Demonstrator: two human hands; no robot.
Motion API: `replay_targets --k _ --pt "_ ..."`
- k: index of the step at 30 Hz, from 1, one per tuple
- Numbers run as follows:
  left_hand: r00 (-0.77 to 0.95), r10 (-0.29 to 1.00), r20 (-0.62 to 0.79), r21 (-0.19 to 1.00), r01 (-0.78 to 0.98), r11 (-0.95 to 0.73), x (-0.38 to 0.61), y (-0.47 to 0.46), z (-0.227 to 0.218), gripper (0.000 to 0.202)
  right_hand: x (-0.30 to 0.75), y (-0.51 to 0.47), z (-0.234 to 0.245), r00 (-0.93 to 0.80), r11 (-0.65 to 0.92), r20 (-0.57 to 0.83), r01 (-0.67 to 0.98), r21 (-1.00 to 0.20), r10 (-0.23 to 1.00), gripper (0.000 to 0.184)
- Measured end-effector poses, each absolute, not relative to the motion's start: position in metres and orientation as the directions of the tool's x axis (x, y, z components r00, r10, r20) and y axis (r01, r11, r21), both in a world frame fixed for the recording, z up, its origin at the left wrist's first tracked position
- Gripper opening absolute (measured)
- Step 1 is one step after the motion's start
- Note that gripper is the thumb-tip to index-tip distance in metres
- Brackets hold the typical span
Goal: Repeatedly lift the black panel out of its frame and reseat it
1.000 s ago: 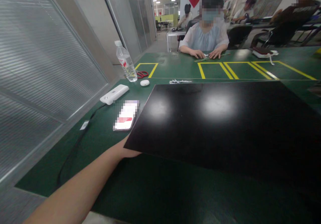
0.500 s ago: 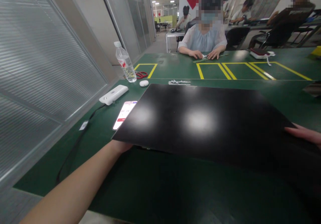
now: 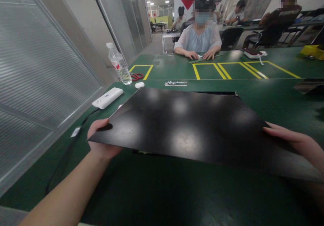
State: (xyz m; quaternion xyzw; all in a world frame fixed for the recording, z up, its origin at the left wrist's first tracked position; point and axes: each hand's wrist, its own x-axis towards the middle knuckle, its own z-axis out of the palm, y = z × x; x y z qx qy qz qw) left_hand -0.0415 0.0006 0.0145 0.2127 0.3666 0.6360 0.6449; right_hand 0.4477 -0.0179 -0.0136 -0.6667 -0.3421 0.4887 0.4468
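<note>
A large, thin, glossy black panel (image 3: 177,121) spans the space between my hands above the green table. At its left corner, my left hand (image 3: 101,145) grips the edge, thumb on top and the other fingers mostly hidden below. On the right edge my right hand (image 3: 293,138) holds it the same way, thumb resting on the upper face. Underneath lies a second dark, flat thing; its far edge (image 3: 217,93) and a near strip (image 3: 146,152) with small parts peek out. Whether the panel touches it I cannot tell.
To the left are a white power-bank-like device (image 3: 108,98) with a black cord, a water bottle (image 3: 120,65), red-handled scissors (image 3: 137,77) and a small white case (image 3: 139,85). White scraps (image 3: 175,83) lie beyond the panel. Across the table (image 3: 162,69) sits a co-worker (image 3: 199,38).
The panel has tilted and shifted left, covering the phone. My left thumb now shows on top of it, and more of my right hand is visible. The dark thing's far edge has come into sight.
</note>
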Motion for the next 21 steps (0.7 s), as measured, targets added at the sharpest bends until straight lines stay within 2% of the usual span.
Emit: replay_targets --k 3,8,12,16,21 --pt "-0.073 0.979 -0.191 0.733 -0.674 0.092 -0.039 0.001 0.017 0.053 0.434 -0.019 -0.004 0.216 -0.479 -0.513 -0.194 -0.856 0.831 0.039" --pt "-0.158 0.964 -0.213 0.760 -0.647 0.062 -0.033 0.000 0.021 0.053 0.419 -0.011 0.008 0.317 -0.447 -0.522 -0.282 -0.849 0.792 0.045" --pt "-0.124 0.973 -0.195 0.800 -0.594 0.085 -0.030 -0.001 0.019 0.057 0.427 -0.006 0.001 0.393 -0.345 -0.406 -0.219 -0.913 0.825 0.051" --pt "-0.038 0.985 -0.168 0.835 -0.536 0.122 -0.026 -0.003 0.012 0.067 0.441 -0.004 -0.011 0.447 -0.271 -0.288 -0.103 -0.957 0.847 0.049" --pt "0.089 0.977 -0.192 0.892 -0.400 0.212 -0.018 -0.006 0.003 0.070 0.438 -0.005 -0.004 0.593 -0.264 -0.203 0.017 -0.964 0.779 0.041"
